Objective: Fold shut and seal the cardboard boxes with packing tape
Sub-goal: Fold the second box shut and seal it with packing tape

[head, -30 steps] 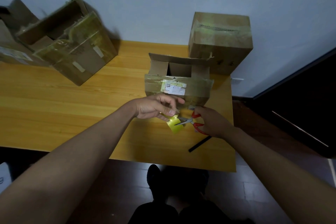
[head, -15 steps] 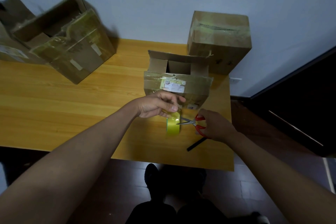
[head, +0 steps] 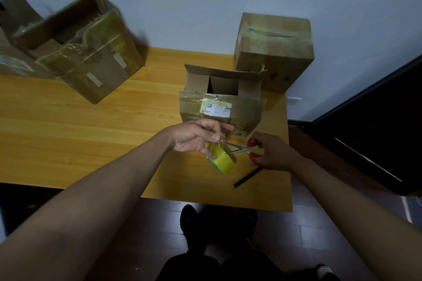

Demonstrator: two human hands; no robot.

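A small cardboard box [head: 219,109] with open top flaps and a white label stands on the wooden table [head: 80,134], just beyond my hands. My left hand [head: 196,138] pinches a strip of clear tape pulled from a yellow tape roll [head: 221,161] that hangs below its fingers. My right hand [head: 271,151] grips red-handled scissors [head: 245,150], whose blades are spread and point left at the tape just above the roll.
A taped, closed box [head: 274,50] stands at the back right against the wall. A large open box [head: 89,52] lies at the back left, another [head: 11,36] behind it. A black stick [head: 247,177] lies near the table's front right edge.
The tape roll has swung lower and turned below my left hand. The scissors' blades have spread at the tape. Both hands stay close to where they were.
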